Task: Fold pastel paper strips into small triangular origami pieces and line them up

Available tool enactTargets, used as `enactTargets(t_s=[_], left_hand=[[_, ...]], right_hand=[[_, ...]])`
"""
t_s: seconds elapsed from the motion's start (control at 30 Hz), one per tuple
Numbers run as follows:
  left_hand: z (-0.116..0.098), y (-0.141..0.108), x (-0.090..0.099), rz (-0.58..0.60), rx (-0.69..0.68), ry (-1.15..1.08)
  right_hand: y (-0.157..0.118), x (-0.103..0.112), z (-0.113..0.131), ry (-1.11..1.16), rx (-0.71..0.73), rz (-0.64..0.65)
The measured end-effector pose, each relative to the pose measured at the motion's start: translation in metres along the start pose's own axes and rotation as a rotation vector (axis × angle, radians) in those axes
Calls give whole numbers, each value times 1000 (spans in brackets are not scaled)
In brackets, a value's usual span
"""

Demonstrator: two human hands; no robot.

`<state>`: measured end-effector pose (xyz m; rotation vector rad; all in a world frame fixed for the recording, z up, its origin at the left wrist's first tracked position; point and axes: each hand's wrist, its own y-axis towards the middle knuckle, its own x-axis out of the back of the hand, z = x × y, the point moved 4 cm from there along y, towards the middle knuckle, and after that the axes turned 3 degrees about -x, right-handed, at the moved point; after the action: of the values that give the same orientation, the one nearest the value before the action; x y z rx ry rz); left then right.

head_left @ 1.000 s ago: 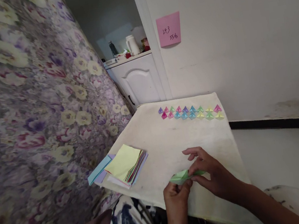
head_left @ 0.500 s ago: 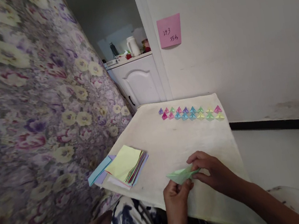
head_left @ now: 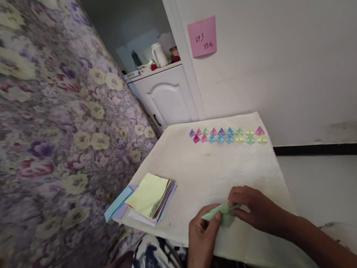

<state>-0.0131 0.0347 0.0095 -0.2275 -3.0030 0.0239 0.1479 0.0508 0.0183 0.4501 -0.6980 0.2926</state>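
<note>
A partly folded piece of light green paper (head_left: 226, 219) is held between both hands over the near edge of the table. My left hand (head_left: 203, 229) grips its left side, thumb on the near face and fingers behind. On the right, my right hand (head_left: 247, 204) pinches the pointed end of the same paper. Small folded paper pieces (head_left: 229, 139) in pink, purple, blue, green and yellow lie in two rows at the table's far side, apart from both hands.
The cloth-covered table (head_left: 184, 173) carries a stack of coloured paper sheets (head_left: 149, 195) at its left, yellow on top, beside a blue folded strip (head_left: 119, 203). A flowered curtain (head_left: 48, 140) hangs along the left. A pink note (head_left: 203, 36) is on the wall.
My left hand has shifted slightly left and its thumb now presses the near face. The green paper has turned, with a flap now hanging below its upper edge.
</note>
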Motion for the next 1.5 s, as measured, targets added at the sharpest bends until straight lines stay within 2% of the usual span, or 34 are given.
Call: enactTargets(t_s=[0.2, 0.33, 0.47, 0.6, 0.73, 0.87, 1.13, 1.37, 1.5], left_hand=[[-12, 1, 7, 211, 24, 207], [-6, -1, 4, 301, 86, 296], [0, 0, 0, 349, 57, 469], [5, 2, -4, 337, 25, 583], [11, 3, -9, 337, 19, 587], [15, 5, -11, 268, -3, 601], [5, 11, -13, 71, -110, 741], [-1, 13, -13, 5, -169, 759], [-2, 15, -11, -11, -177, 768]], right_hand=[[-1, -2, 5, -120, 56, 81], [0, -5, 9, -170, 104, 137], [0, -10, 9, -204, 115, 153], [-1, -15, 7, -218, 124, 150], [-3, -15, 9, -184, 142, 138], [-3, -12, 13, -118, 161, 111], [1, -11, 12, -136, 121, -57], [0, -14, 6, -81, 4, -82], [-1, -17, 7, -9, 3, -41]])
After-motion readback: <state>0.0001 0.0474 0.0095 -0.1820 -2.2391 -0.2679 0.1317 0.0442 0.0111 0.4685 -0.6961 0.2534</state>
